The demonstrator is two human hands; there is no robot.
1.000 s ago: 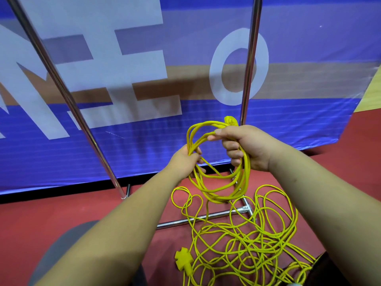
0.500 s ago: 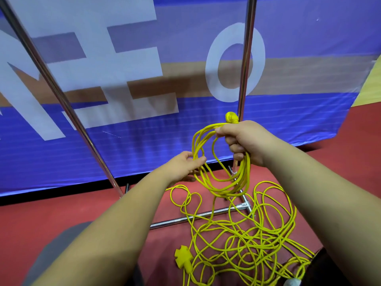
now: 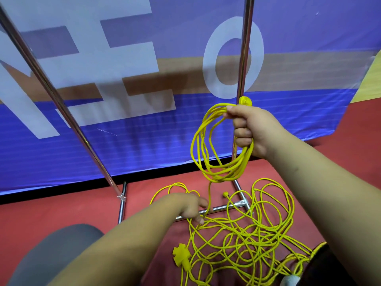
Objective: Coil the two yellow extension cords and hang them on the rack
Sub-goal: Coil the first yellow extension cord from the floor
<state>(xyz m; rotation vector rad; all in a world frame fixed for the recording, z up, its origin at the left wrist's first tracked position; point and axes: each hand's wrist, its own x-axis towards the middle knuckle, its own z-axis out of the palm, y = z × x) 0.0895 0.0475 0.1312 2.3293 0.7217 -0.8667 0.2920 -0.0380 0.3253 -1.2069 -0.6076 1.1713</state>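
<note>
The right hand [image 3: 255, 131], right of centre, is clenched around a coil of thin yellow extension cord [image 3: 198, 153] hanging from the fist, with a yellow plug end [image 3: 245, 101] poking out above the knuckles. One strand drops from the coil to the left hand [image 3: 188, 207] at lower centre; I cannot tell whether its fingers pinch it. At lower right the uncoiled yellow tangle [image 3: 257, 234] lies on the red floor [image 3: 61, 211], across the base of the chrome tube rack [image 3: 245, 48]. It is best to draw the slack in even loops, shaking crossings free before each turn reaches the fist. On the blue banner [image 3: 144, 151] only a white "O" can be read.
</note>
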